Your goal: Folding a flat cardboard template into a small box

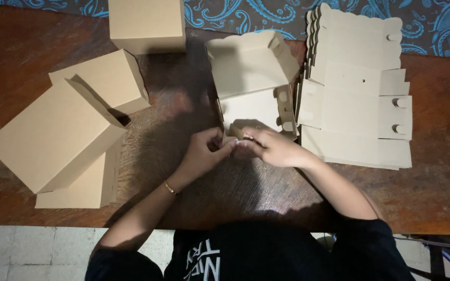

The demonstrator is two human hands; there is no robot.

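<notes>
Half-folded cardboard box (253,86) on wooden table (444,182), centre | left hand (204,151) and right hand (269,145) both pinching its near flap, apparently | flat blanks stack (358,88) just right | finished boxes (69,130) left

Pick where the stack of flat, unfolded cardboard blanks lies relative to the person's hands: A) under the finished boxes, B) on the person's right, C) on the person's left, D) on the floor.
B: the stack of flat blanks lies on the table right of both hands, while the finished boxes sit on the left.
</notes>
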